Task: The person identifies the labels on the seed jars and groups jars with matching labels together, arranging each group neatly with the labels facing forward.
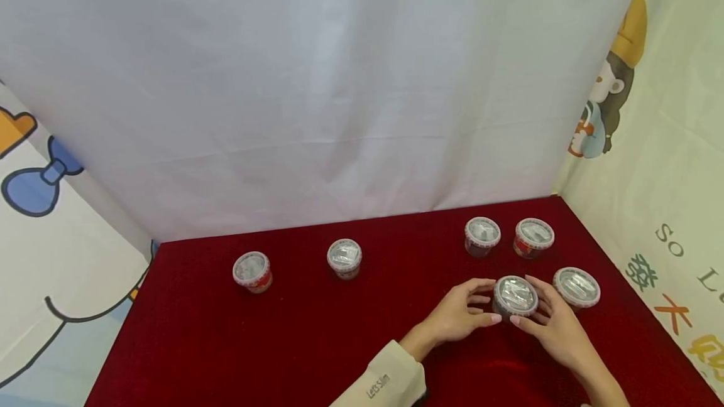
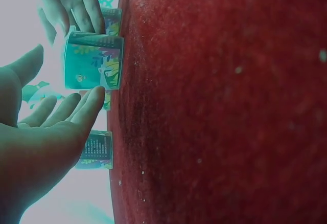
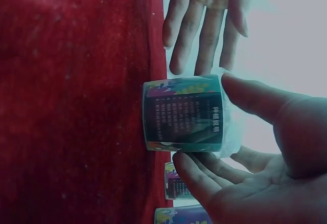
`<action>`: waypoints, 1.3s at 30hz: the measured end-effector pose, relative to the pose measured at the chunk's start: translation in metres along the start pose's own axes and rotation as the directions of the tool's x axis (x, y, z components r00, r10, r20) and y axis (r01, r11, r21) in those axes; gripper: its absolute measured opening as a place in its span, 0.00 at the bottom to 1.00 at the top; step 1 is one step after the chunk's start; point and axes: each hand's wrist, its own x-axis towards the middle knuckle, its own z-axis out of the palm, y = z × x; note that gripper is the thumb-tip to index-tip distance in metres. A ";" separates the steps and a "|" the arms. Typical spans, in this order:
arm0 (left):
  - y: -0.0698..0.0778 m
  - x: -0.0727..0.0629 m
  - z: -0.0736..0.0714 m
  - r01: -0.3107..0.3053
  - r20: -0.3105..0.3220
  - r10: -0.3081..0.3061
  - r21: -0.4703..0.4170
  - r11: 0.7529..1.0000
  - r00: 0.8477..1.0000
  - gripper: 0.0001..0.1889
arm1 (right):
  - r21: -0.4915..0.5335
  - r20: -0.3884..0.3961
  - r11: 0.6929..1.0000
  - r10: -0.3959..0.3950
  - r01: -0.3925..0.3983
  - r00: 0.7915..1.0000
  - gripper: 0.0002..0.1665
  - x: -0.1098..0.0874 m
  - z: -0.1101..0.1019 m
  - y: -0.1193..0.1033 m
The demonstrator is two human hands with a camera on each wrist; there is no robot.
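Observation:
A small lidded tub with a clear top and printed label stands on the red cloth between both hands. My right hand holds it from the right, thumb at the lid's near edge and fingers round the far side. In the right wrist view the tub shows a dark text panel, between the thumb and fingers. My left hand is at its left side, fingers extended and thumb spread. The left wrist view has the left fingertips right at the side of the tub.
Another tub stands just right of the right hand. Two more tubs, one beside the other, stand behind. Farther left are a tub and a red-labelled tub. A white curtain hangs behind the red cloth.

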 end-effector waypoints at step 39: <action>-0.002 -0.044 -0.064 -0.065 -0.174 0.074 0.056 0.996 0.982 0.24 | 0.062 0.124 0.978 -0.206 0.199 0.971 0.42 0.020 0.045 -0.054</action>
